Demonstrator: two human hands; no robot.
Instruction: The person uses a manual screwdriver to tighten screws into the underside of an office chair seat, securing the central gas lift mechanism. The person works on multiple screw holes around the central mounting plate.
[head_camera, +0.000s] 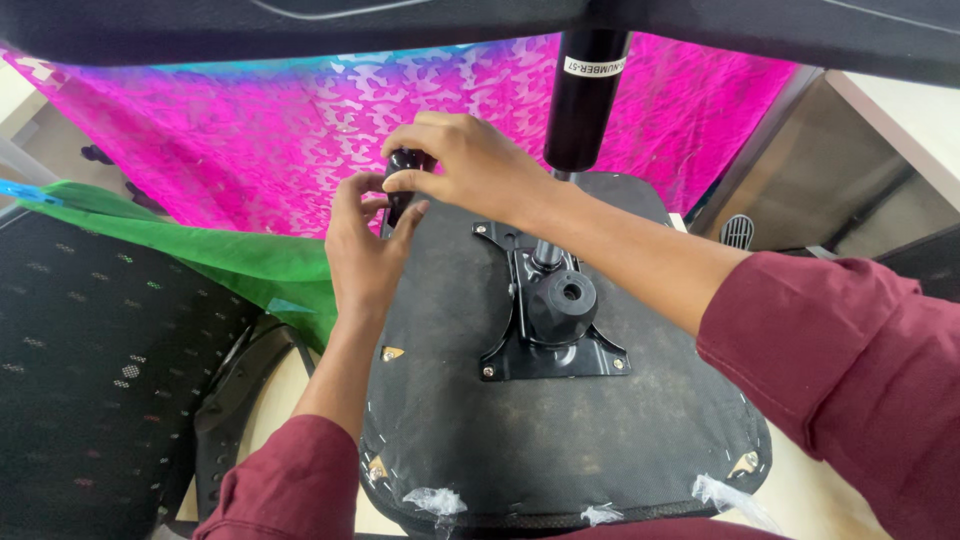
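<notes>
An upturned black chair seat (480, 420) lies in front of me, its underside up. A black metal mounting plate (550, 340) with a round socket is screwed to its middle. At the seat's far left edge, my right hand (470, 165) grips a small black knob (402, 160) from above. My left hand (360, 250) reaches up beside it, fingers pinching just under the knob at the seat's edge. Both sleeves are maroon.
A black gas-lift cylinder (585, 90) with a white label stands upright behind the seat. Pink patterned cloth (270, 130) hangs at the back and green cloth (240, 255) lies at the left. A black mesh chair back (90, 370) rests at the left.
</notes>
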